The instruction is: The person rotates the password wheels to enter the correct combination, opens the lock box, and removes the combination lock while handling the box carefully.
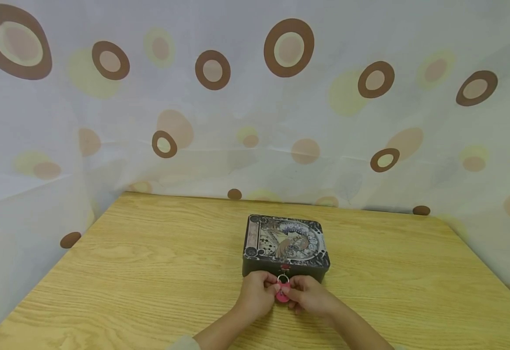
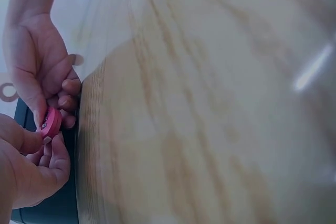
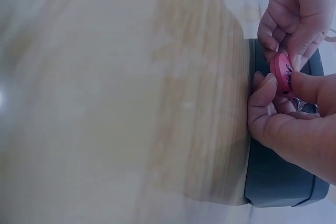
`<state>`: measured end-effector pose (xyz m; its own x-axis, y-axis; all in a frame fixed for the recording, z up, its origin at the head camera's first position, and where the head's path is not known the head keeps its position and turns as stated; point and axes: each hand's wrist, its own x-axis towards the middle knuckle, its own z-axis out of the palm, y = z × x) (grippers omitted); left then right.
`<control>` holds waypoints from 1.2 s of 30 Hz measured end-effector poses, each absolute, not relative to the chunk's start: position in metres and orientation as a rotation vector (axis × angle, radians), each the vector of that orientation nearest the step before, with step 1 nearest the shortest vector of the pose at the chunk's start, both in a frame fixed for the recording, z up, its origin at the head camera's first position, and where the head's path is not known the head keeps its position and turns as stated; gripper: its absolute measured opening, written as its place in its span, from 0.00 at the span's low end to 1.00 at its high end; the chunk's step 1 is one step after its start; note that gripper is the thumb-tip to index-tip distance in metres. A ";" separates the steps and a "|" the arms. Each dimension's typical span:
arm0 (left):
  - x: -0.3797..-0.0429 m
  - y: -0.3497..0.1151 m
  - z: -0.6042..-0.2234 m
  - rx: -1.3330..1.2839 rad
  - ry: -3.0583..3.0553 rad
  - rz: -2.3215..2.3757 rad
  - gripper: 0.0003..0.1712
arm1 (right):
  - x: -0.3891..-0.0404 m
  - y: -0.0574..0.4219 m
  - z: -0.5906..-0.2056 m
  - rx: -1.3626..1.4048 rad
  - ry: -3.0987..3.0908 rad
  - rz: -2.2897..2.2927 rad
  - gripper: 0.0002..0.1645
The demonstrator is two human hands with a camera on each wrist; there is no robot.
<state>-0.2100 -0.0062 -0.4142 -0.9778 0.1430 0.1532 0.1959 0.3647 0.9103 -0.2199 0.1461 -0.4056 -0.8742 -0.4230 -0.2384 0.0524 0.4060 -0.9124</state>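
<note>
A pink padlock point(image 1: 283, 293) with a silver shackle hangs at the front of a dark tin box point(image 1: 286, 243) with a patterned lid, below its red clasp point(image 1: 285, 267). From the left side my left hand point(image 1: 256, 293) pinches the padlock's body between thumb and fingers. My right hand point(image 1: 311, 295) grips the same body from the other side, its thumb over the front. The right wrist view shows small dark markings on the pink padlock point(image 3: 283, 74). Whether the shackle is locked, I cannot tell.
The box stands on a light wooden table point(image 1: 149, 272), its lid closed. Behind the table hangs a pale sheet point(image 1: 246, 107) with brown, pink and yellow circles, which also runs along the left and right sides.
</note>
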 end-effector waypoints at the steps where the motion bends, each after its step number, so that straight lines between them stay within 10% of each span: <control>1: -0.210 -0.006 -0.414 -0.321 -2.554 -1.711 0.03 | -0.220 0.146 -0.406 -0.324 2.238 -1.467 0.12; 36: -0.211 -0.005 -0.418 -0.330 -2.544 -1.696 0.03 | -0.220 0.145 -0.405 -0.286 2.240 -1.454 0.14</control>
<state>-0.2108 -0.0047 -0.4176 -0.9747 0.1406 0.1735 0.2142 0.3695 0.9042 -0.2200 0.1452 -0.4049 -0.8761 -0.4073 -0.2580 0.0698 0.4224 -0.9037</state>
